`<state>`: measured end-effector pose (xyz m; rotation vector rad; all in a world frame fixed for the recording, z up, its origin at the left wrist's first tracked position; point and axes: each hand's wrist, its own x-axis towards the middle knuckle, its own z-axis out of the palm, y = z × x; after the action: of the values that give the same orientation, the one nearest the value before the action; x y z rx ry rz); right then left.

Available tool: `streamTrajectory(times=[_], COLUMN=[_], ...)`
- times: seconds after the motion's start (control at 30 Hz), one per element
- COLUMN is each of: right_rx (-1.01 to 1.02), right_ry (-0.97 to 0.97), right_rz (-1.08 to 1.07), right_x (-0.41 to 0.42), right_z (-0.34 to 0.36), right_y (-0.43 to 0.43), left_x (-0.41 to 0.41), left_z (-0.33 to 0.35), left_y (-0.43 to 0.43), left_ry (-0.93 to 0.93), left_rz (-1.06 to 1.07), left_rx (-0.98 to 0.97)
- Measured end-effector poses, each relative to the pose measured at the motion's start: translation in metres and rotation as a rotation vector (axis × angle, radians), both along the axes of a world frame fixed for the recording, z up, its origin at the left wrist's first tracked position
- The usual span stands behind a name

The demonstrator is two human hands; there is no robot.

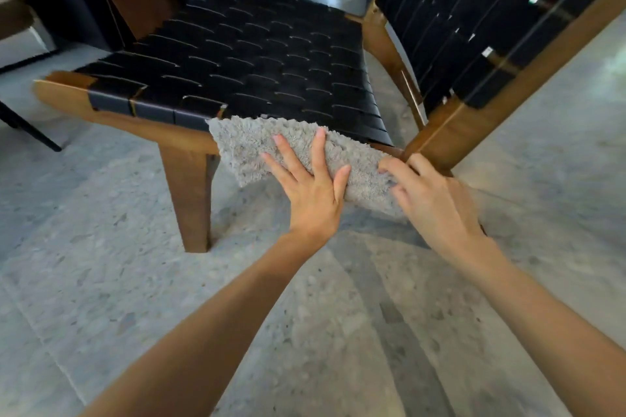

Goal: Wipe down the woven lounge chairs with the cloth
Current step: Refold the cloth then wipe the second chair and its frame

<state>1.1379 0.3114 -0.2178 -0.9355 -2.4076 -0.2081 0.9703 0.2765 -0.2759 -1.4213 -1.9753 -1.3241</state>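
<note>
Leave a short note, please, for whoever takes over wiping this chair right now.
Hands: the left hand lies flat, fingers spread, pressing the cloth onto the wooden side rail. The right hand has its fingers curled on the cloth's end, by the joint where seat meets backrest.
Cloth: draped over the rail's edge, hanging partly below it.
Done: cannot tell which parts are wiped.
Left: likely the woven seat and backrest.

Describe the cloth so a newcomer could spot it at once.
Start at the lounge chair with the black woven seat and brown wooden frame. On its near rail, under the left hand and right hand, lies the cloth. It alone is pale grey and shaggy among dark webbing and smooth wood.
</note>
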Motion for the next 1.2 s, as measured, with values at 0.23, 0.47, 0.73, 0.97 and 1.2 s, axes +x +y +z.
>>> streamTrajectory(times=[0.23, 0.47, 0.73, 0.97, 1.2], right_rx=[-0.121, -0.29, -0.415, -0.637, -0.561], right_ry=[0.125, 0.386, 0.818, 0.867, 0.7], right_rz=[-0.143, -0.382, -0.294, -0.127, -0.025], right_x=[0.069, 0.129, 0.108, 0.079, 0.067], right_z=[-0.025, -0.029, -0.033, -0.036, -0.048], right_y=[0.026, 0.031, 0.039, 0.039, 0.051], left_x=[0.078, 0.103, 0.122, 0.135, 0.16], left_z=[-0.009, -0.019, 0.003, 0.005, -0.001], left_y=[0.022, 0.003, 0.009, 0.016, 0.035], left_ry=[0.058, 0.162, -0.564, -0.683, -1.064], left_rz=[0.069, -0.368, -0.385, -0.22, -0.075], left_rx=[-0.253, -0.293, -0.28, -0.24, 0.09])
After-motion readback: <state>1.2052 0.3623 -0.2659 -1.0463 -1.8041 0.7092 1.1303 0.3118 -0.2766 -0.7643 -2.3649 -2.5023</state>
